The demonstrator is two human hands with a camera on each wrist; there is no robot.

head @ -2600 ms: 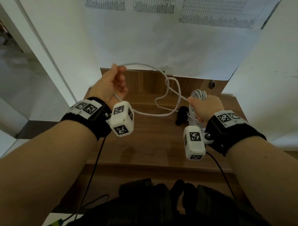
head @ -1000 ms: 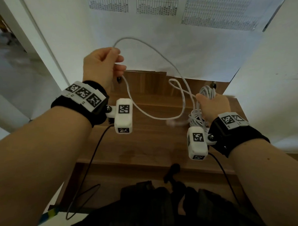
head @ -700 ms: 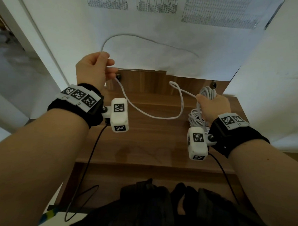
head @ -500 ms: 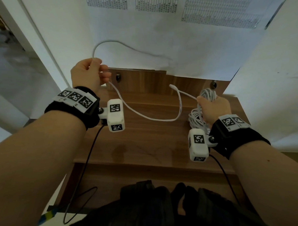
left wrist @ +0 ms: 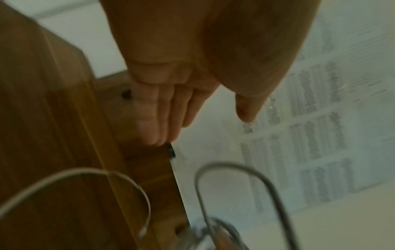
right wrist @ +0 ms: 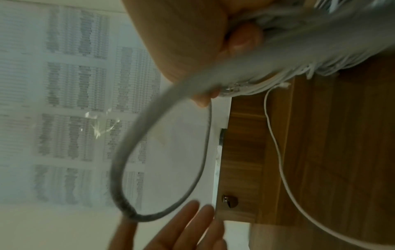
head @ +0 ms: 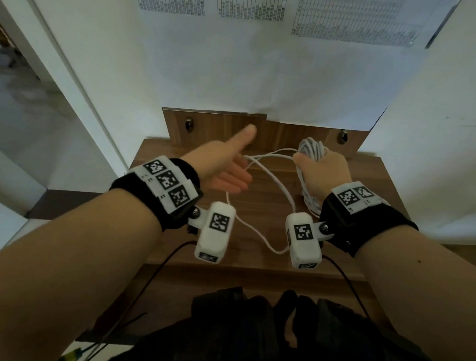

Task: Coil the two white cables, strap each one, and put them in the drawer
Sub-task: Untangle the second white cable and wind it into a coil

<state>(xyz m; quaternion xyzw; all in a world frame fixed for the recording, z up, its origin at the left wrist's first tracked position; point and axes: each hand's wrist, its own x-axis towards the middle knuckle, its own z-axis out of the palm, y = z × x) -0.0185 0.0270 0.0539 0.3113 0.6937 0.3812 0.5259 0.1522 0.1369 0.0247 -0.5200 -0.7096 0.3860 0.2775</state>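
Observation:
My right hand [head: 323,168] grips a thick coil of white cable [head: 312,149] upright above the right side of the wooden top [head: 389,179]. A loose loop of the same cable [head: 282,189] runs from that fist towards my left hand [head: 239,164] and sags to the front edge. The left hand is open, fingers [left wrist: 156,118] straight and thumb raised, close beside the loop. In the right wrist view the loop [right wrist: 128,160] arcs down to the left hand's fingertips [right wrist: 192,225]; whether it touches them is unclear. No second cable or drawer shows.
A wooden back panel with two metal knobs [head: 188,124] [head: 342,135] stands behind the top, under white paper sheets on the wall. A white wall closes the right side. Dark clothing [head: 238,330] and black sensor wires lie below the front edge.
My left hand held the cable high at the left, then swept right and down towards the right hand, let go and opened. The right hand kept its hold on the coil.

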